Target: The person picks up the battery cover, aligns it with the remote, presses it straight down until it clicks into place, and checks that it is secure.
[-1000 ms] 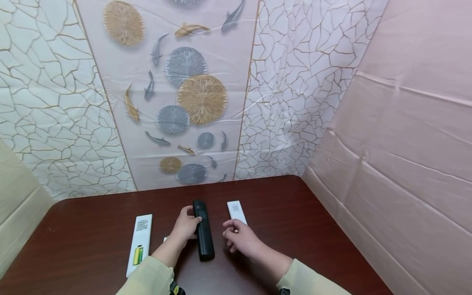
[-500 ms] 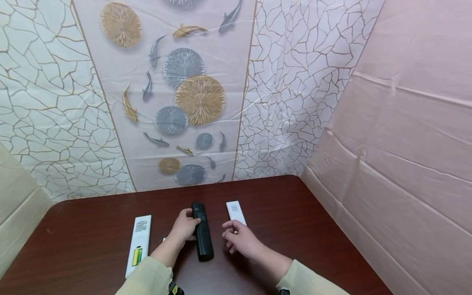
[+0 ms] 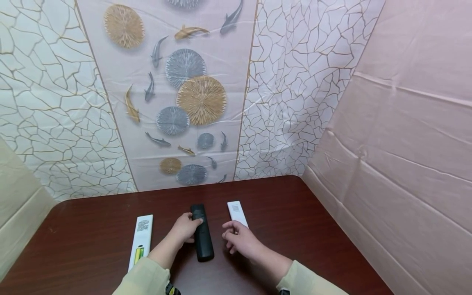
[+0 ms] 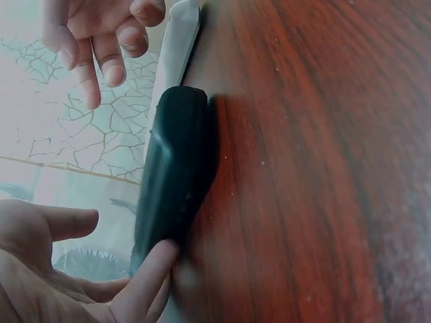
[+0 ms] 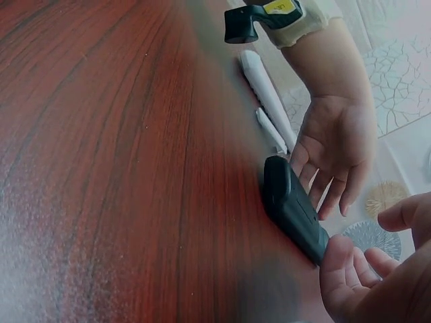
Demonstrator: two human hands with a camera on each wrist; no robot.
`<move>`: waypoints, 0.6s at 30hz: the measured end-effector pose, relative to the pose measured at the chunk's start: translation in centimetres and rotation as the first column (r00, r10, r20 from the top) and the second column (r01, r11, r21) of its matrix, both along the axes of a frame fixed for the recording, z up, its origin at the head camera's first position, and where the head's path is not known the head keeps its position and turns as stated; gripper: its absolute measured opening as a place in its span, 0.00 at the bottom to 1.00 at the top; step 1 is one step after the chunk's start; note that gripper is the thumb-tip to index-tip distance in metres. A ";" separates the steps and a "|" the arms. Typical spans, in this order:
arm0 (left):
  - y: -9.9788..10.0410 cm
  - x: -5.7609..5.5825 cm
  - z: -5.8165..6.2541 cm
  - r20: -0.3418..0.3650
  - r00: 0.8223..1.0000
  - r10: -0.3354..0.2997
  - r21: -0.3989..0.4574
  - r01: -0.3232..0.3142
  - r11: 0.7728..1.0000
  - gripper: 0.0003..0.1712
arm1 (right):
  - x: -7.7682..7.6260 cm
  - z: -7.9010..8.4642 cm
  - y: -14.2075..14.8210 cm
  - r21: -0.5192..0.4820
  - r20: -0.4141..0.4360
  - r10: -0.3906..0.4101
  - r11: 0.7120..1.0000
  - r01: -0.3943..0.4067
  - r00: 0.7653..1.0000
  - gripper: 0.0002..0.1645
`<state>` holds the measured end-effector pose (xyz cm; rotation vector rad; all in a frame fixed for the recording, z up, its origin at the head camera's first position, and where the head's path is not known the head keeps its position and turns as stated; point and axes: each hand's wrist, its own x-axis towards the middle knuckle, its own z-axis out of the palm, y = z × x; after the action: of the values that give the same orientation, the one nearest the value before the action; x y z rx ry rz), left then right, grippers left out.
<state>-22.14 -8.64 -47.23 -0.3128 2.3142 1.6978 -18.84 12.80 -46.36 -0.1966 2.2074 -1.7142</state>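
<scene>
A long black remote control (image 3: 202, 239) lies on the dark wood table, its length pointing away from me. At its left side is my left hand (image 3: 184, 228); in the head view the thumb overlaps the remote's top. A finger (image 4: 156, 269) meets the remote's edge in the left wrist view, while the thumb (image 4: 75, 223) stands apart above it. My right hand (image 3: 241, 239) hovers to the right of the remote with loosely bent fingers and nothing in them. In the right wrist view, the left hand's (image 5: 333, 145) fingers extend beside the remote.
On the left lies a white remote (image 3: 143, 231) with yellow-green batteries in its compartment. Another white remote (image 3: 237, 212) is partly hidden behind my right hand. A small white piece (image 5: 270, 130) lies beside the left remote. Patterned cloth walls (image 3: 280, 123) border the table.
The far end of the black remote has shifted slightly left and toward me. My left fingers have slipped back from its far end. My right hand has stayed put.
</scene>
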 end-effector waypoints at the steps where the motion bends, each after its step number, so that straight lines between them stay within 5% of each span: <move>1: -0.1 0.1 0.1 -0.001 1.000 -0.001 -0.009 0.001 1.000 0.39 | 0.0 0.0 0.0 0.000 -0.001 0.002 1.000 -0.002 1.000 0.20; 11: -0.5 0.4 0.0 -0.016 0.998 0.054 -0.009 -0.054 0.998 0.37 | -0.1 -0.3 -0.6 -0.009 -0.026 0.009 1.000 -0.009 1.000 0.19; 18: -1.6 1.7 0.3 -0.059 0.996 0.066 0.041 -0.063 0.997 0.36 | 0.0 -0.3 -1.5 -0.018 -0.029 0.026 0.999 -0.026 0.999 0.19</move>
<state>-20.46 -10.23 -46.90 -0.3369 2.3340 1.8043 -18.87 11.32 -46.65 -0.2546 2.2001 -1.7285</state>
